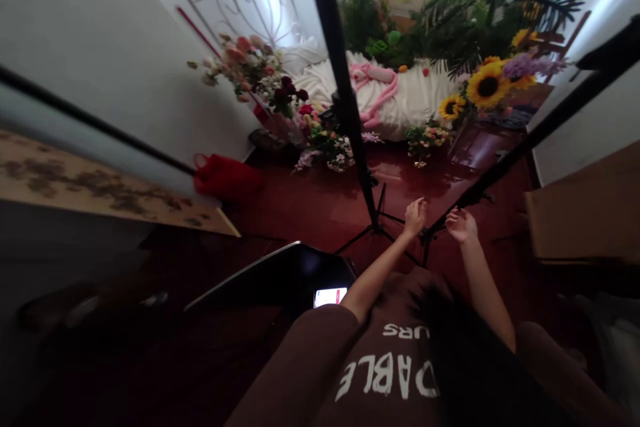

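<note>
My left hand (415,216) is raised in front of my chest, its fingers loosely bent and pointing inward, with nothing visible in it. Facing it across a small gap, my right hand (461,225) also looks bare, its fingers partly curled but apart. Just beyond my left hand stands a black tripod stand (353,120) with its legs spread on the floor. A second black pole (525,140) slants from the upper right down behind my right hand; I cannot tell whether the hand touches it.
Sunflowers (487,85), pink flowers (240,53) and palm leaves (480,7) surround a white cloth (420,97) ahead. A red bag (225,177) sits on the left, a cardboard box (585,207) on the right. A lit phone screen (330,297) shows beside my left arm.
</note>
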`<state>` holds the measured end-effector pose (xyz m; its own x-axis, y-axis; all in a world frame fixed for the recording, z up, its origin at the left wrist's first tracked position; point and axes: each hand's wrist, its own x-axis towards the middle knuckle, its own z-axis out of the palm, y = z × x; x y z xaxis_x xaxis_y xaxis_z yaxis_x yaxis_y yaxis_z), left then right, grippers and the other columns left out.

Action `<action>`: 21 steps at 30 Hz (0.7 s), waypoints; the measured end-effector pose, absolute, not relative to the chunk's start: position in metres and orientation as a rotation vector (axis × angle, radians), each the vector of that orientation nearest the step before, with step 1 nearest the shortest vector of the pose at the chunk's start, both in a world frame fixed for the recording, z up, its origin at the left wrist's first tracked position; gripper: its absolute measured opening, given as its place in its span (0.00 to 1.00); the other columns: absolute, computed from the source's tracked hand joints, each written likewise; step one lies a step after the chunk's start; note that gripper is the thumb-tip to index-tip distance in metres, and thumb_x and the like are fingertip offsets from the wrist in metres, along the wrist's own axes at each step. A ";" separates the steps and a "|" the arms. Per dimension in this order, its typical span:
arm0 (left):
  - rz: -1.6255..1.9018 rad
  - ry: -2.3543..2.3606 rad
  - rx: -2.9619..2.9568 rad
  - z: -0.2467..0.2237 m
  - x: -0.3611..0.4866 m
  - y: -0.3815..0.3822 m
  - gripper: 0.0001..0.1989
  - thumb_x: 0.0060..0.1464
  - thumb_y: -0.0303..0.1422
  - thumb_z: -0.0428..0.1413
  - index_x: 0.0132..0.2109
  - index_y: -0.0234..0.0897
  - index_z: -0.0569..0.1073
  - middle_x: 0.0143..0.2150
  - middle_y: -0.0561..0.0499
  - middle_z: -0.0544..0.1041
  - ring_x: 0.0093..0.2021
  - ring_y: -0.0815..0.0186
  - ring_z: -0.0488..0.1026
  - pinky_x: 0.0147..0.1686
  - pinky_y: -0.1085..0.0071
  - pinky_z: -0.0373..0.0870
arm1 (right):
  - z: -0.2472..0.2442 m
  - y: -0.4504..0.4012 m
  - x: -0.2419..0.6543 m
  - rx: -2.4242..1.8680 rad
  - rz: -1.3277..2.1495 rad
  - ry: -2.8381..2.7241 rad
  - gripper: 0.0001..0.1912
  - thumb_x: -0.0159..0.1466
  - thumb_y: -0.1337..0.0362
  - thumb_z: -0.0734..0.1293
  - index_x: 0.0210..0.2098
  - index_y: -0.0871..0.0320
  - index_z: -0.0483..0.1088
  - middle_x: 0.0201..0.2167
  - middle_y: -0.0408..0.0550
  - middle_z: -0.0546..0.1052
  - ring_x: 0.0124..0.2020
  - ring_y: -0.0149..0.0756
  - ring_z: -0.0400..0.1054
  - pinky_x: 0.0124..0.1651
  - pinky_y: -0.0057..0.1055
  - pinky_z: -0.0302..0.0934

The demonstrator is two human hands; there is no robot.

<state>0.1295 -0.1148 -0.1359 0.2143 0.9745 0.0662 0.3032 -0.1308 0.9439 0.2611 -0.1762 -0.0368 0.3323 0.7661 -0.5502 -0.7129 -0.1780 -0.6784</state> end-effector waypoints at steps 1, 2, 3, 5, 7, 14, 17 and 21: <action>0.955 1.140 1.662 -0.129 0.139 -0.113 0.25 0.66 0.48 0.42 0.57 0.38 0.71 0.56 0.40 0.75 0.58 0.57 0.70 0.61 0.56 0.64 | -0.036 -0.181 0.274 -1.198 1.219 -0.037 0.09 0.63 0.65 0.55 0.27 0.53 0.61 0.18 0.36 0.61 0.15 0.26 0.54 0.18 0.22 0.51; 0.952 1.043 1.713 -0.122 0.149 -0.111 0.25 0.66 0.48 0.42 0.57 0.38 0.71 0.57 0.40 0.75 0.59 0.57 0.70 0.61 0.56 0.64 | -0.035 -0.185 0.286 -1.247 1.118 -0.019 0.10 0.64 0.63 0.55 0.27 0.53 0.60 0.18 0.36 0.62 0.14 0.26 0.54 0.18 0.22 0.51; 0.950 0.945 1.759 -0.114 0.160 -0.109 0.25 0.66 0.49 0.42 0.58 0.38 0.70 0.57 0.40 0.74 0.59 0.57 0.70 0.61 0.56 0.63 | -0.032 -0.187 0.298 -1.302 1.018 -0.014 0.10 0.65 0.61 0.55 0.28 0.53 0.61 0.18 0.36 0.63 0.14 0.26 0.55 0.18 0.22 0.51; 0.955 0.762 1.821 -0.097 0.182 -0.103 0.26 0.65 0.49 0.44 0.59 0.37 0.69 0.59 0.39 0.73 0.60 0.57 0.69 0.63 0.57 0.62 | -0.025 -0.190 0.319 -1.425 0.851 -0.073 0.10 0.66 0.57 0.56 0.31 0.53 0.62 0.19 0.38 0.68 0.15 0.26 0.59 0.19 0.22 0.53; 0.959 0.617 1.842 -0.082 0.204 -0.098 0.26 0.64 0.48 0.46 0.61 0.36 0.66 0.59 0.38 0.72 0.61 0.56 0.68 0.63 0.57 0.61 | -0.018 -0.192 0.337 -1.545 0.784 -0.194 0.10 0.67 0.55 0.58 0.34 0.54 0.63 0.21 0.40 0.73 0.16 0.28 0.63 0.19 0.22 0.54; 0.924 0.562 1.736 -0.067 0.255 -0.094 0.21 0.64 0.42 0.49 0.58 0.35 0.64 0.49 0.42 0.74 0.46 0.64 0.73 0.50 0.67 0.68 | -0.007 -0.195 0.390 -1.643 1.136 -0.714 0.15 0.60 0.53 0.70 0.36 0.58 0.68 0.29 0.48 0.79 0.23 0.29 0.69 0.24 0.23 0.59; 0.925 0.557 1.724 -0.072 0.257 -0.093 0.17 0.64 0.42 0.49 0.55 0.36 0.64 0.44 0.45 0.75 0.40 0.67 0.73 0.44 0.70 0.68 | -0.007 -0.193 0.406 -1.616 1.192 -0.939 0.20 0.54 0.50 0.73 0.35 0.58 0.70 0.30 0.47 0.79 0.25 0.28 0.68 0.28 0.25 0.62; 0.948 0.534 1.723 -0.074 0.256 -0.091 0.15 0.64 0.41 0.51 0.52 0.37 0.65 0.41 0.47 0.74 0.37 0.69 0.72 0.40 0.71 0.67 | -0.012 -0.193 0.408 -1.656 0.861 -1.183 0.22 0.50 0.49 0.76 0.35 0.56 0.69 0.31 0.46 0.78 0.31 0.35 0.72 0.36 0.32 0.67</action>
